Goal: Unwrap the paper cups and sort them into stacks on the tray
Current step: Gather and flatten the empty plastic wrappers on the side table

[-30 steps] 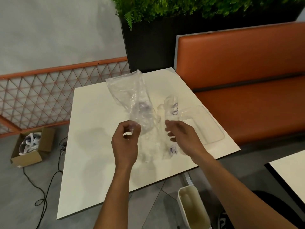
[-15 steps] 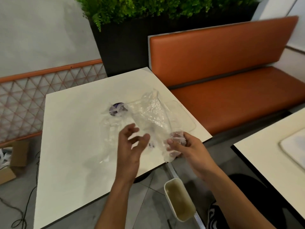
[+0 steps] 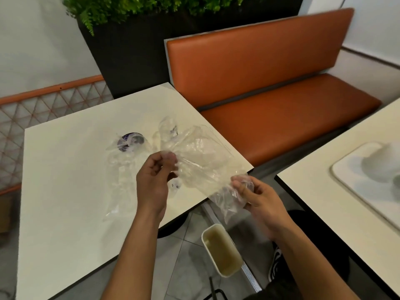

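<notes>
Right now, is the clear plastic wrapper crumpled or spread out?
Spread out: the clear plastic wrapper stretches between the left hand and the right hand, which grip its ends.

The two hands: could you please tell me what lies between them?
In the head view, a clear plastic wrapper spans from the left hand to the right hand; both grip it.

Barely traceable through crumpled wrap (image 3: 201, 161) at the table's (image 3: 65, 169) right corner: the tray (image 3: 225, 146). Impossible to count the cups (image 3: 129, 141) under it. Right of the table, cut by the frame edge: second table (image 3: 313, 202), blurred shapes (image 3: 378, 167) on top.
</notes>
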